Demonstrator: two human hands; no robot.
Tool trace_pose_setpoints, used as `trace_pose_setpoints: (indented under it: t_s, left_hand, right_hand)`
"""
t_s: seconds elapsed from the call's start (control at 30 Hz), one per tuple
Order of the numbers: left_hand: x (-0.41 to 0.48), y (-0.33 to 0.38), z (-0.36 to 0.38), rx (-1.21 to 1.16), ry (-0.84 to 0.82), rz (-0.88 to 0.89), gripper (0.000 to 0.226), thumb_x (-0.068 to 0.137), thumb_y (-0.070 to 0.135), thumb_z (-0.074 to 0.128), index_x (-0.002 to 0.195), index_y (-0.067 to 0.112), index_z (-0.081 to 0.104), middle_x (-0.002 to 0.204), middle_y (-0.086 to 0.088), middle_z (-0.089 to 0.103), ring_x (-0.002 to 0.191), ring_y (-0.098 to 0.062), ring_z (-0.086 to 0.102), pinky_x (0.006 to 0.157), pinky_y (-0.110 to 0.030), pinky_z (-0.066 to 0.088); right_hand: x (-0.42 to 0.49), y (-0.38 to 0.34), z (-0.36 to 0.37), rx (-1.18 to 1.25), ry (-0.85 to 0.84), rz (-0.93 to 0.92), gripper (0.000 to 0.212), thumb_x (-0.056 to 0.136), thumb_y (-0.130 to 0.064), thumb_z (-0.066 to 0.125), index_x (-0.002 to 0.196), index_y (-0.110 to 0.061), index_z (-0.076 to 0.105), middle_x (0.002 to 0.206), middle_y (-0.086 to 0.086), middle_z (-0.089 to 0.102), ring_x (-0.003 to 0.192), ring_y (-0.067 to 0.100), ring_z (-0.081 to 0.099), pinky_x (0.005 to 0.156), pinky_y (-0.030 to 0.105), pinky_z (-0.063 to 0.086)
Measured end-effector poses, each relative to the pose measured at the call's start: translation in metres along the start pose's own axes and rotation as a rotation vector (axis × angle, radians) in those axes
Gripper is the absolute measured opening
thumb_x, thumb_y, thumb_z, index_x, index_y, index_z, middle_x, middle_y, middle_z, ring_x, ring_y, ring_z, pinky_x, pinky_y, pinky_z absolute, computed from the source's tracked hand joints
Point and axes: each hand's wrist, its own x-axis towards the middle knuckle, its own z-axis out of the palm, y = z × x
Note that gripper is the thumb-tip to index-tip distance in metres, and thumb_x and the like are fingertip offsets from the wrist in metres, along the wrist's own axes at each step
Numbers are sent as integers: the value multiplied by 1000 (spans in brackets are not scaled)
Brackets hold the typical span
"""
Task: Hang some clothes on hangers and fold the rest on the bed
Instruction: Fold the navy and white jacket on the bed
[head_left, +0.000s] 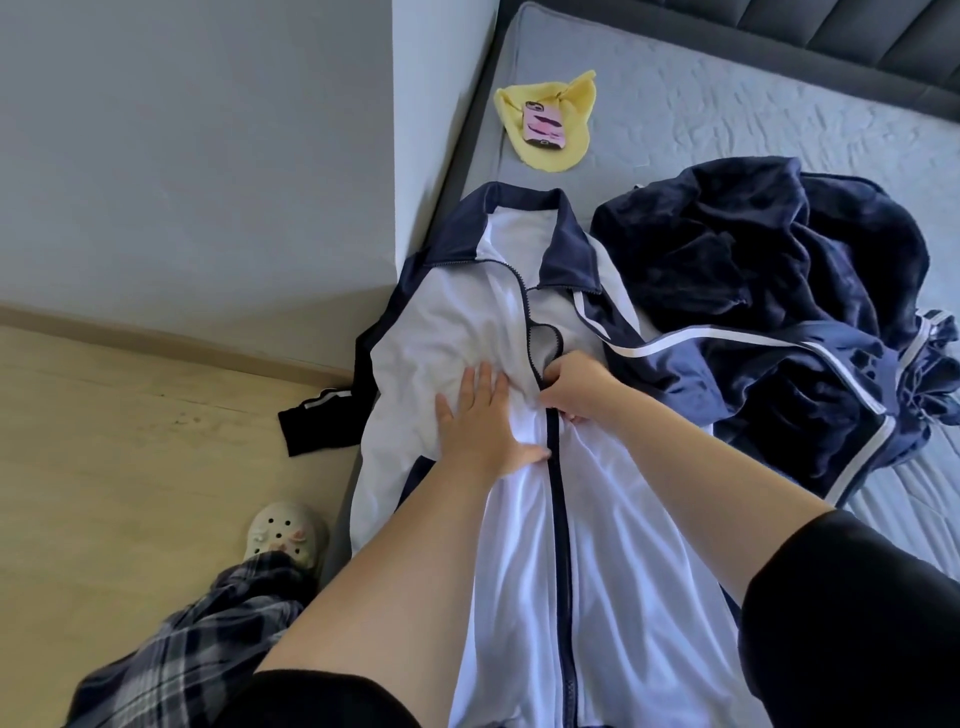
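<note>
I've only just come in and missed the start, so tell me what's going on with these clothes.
A person is working the zip of a white jacket laid flat on the bed. The left hand presses flat on the fabric beside the zip; the right hand pinches it mid-chest. It is closed below the hands, open above. A heap of navy clothes lies to the right, and a phone sits on a yellow cloth farther up. No hanger shows.

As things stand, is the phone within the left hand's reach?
Probably, with a lean: only the flat jacket and bare bed lie between the left hand and the phone.
</note>
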Motion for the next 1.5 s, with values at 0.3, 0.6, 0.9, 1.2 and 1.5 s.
trace_pose_setpoints:
  t_s: [0.3,0.6,0.9,1.2,1.5]
  left_hand:
    - [0,0,-2,6,-2,4,118,73,68,63,152,19,-9,159,2,-19,146,-17,-20,113,-56,-7]
    - [-1,-5,-3,-4,2,18,114,75,69,59,152,21,-10,159,3,-18,146,-16,-18,114,-54,-7]
    - [12,14,-20,6,-10,-111,121,71,79,52,152,15,-11,158,0,-22,145,-19,-22,111,-61,-4]
    - [37,2,-28,179,-33,-58,133,65,81,58,149,13,-20,157,-4,-26,143,-28,-25,109,-65,-1]
    - [41,1,-30,177,-84,-48,128,68,74,63,151,14,-14,158,-5,-22,144,-31,-21,108,-67,0]
  right_hand:
    - [-1,-20,-25,-179,-265,94,20,86,2,51,67,-4,53,57,10,54,49,20,54,54,28,49]
    - [-4,2,-30,232,-283,57,17,90,2,56,74,-4,57,63,14,63,60,24,66,66,35,56]
    - [-6,-16,-40,-660,127,-311,28,84,-15,62,61,-22,48,88,1,62,86,27,59,61,30,40]
    - [8,-14,-48,-484,183,-344,10,82,-12,63,72,-12,63,77,-3,58,77,23,55,59,28,36]
    - [72,-62,-72,-62,714,-242,10,89,-4,54,84,2,60,91,8,55,71,21,50,56,27,39]
